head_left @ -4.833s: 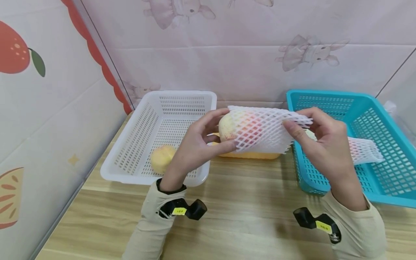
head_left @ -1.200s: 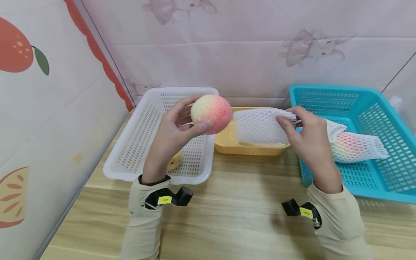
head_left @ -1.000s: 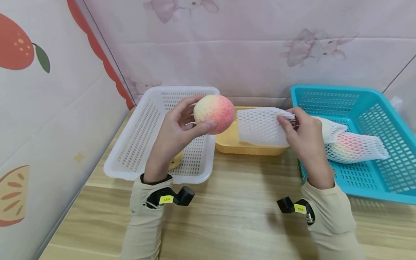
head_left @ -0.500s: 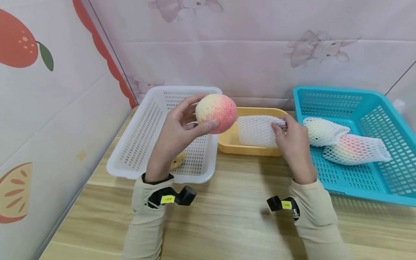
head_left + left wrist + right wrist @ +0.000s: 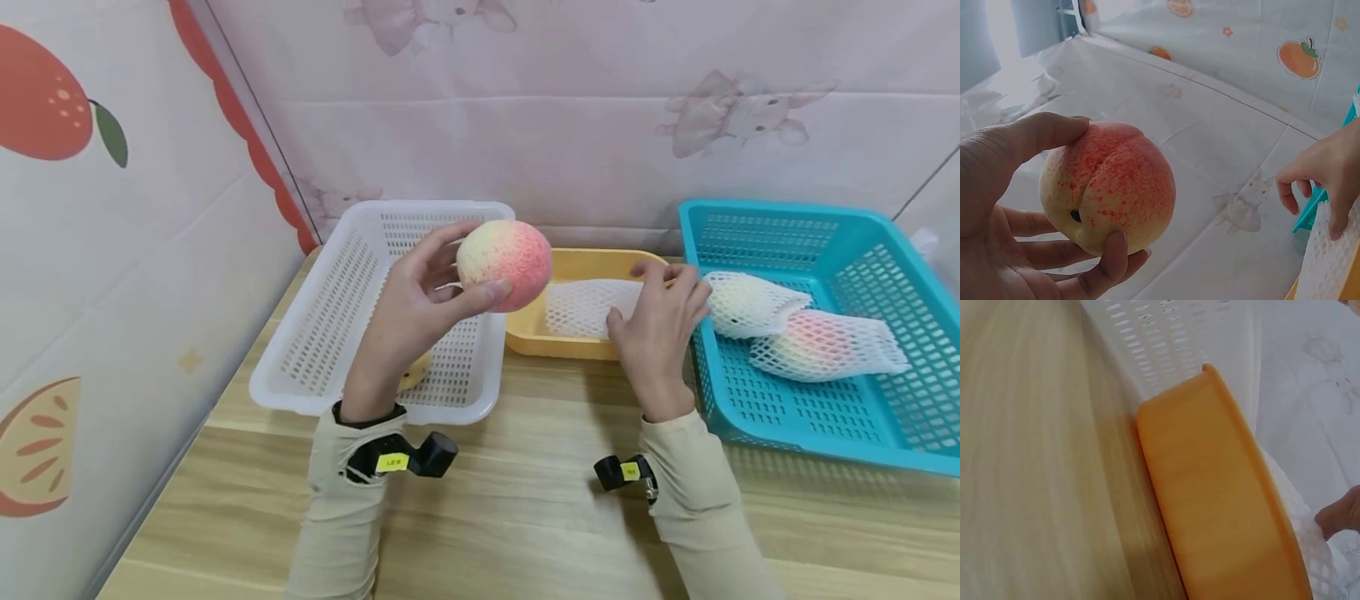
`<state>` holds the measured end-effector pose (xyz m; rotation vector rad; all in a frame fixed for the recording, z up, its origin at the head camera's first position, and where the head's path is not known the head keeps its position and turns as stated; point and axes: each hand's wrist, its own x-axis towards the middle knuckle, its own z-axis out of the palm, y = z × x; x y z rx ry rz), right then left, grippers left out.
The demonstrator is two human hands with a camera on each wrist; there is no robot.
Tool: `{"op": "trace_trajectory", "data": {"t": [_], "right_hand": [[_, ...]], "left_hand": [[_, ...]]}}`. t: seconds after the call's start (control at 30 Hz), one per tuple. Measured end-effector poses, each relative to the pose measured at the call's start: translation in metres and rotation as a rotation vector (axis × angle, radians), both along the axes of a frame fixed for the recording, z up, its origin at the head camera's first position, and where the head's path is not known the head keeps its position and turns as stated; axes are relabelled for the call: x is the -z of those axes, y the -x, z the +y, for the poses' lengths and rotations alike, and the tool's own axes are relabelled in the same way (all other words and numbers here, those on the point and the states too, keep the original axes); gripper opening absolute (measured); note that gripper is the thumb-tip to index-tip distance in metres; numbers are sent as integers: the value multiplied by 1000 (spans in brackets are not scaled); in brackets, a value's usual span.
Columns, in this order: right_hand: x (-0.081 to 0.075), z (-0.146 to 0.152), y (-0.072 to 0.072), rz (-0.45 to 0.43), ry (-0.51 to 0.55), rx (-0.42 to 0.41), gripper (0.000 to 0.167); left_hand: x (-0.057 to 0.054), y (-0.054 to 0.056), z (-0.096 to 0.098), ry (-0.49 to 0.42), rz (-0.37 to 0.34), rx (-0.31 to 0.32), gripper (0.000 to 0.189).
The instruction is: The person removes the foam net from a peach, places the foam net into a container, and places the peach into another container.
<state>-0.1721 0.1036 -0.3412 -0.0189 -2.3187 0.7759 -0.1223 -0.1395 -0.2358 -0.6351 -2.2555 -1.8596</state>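
My left hand (image 5: pixel 408 308) grips a red-and-cream peach (image 5: pixel 506 265) above the right side of the white basket, thumb on the near side. In the left wrist view a small dark spot shows on the peach (image 5: pixel 1110 187). A white foam net sleeve (image 5: pixel 585 307) lies in the yellow tray (image 5: pixel 558 346). Over that tray's right end is my right hand (image 5: pixel 662 333), its thumb and fingers parted around the sleeve's end. The right wrist view shows its thumb (image 5: pixel 1340 515) close to the sleeve; whether they touch I cannot tell.
The white basket (image 5: pixel 450 412), left of the tray, holds a yellowish fruit (image 5: pixel 417 372), partly hidden by my left wrist. In the teal basket (image 5: pixel 810 408) on the right lie two fruits in foam nets (image 5: pixel 828 343). A printed wall (image 5: pixel 585 150) rises behind.
The peach has come out of the foam sleeve and moved left in my left hand. My right hand has lowered the empty sleeve into the yellow tray and loosened its pinch.
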Motion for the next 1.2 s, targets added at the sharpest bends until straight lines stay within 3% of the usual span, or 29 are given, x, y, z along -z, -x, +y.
{"op": "trace_trajectory", "data": {"t": [0.1, 0.17, 0.4, 0.5, 0.7, 0.83, 1.0, 1.1, 1.2], "right_hand": [[1, 0, 1, 76, -72, -37, 17], [1, 0, 1, 48, -118, -73, 21], [2, 0, -1, -306, -247, -157, 49], [4, 1, -1, -371, -263, -183, 50], [2, -1, 1, -244, -188, -186, 32], [-5, -5, -3, -188, -79, -195, 26], [-14, -21, -10, -126, 65, -265, 23], [-15, -37, -14, -138, 109, -327, 25], [-11, -54, -19, -211, 114, -339, 33]], "left_hand": [[0, 1, 1, -1, -4, 6, 58], [0, 1, 2, -1, -6, 7, 58], [1, 1, 4, 8, -24, 6, 59], [1, 1, 4, 13, -27, 5, 60], [3, 1, 3, 26, -20, -1, 59], [5, 3, 1, 37, -31, -11, 58], [5, 5, -9, 25, -63, -38, 59], [7, 5, -18, 23, -78, -69, 58], [10, 7, -23, 63, -83, -81, 57]]}}
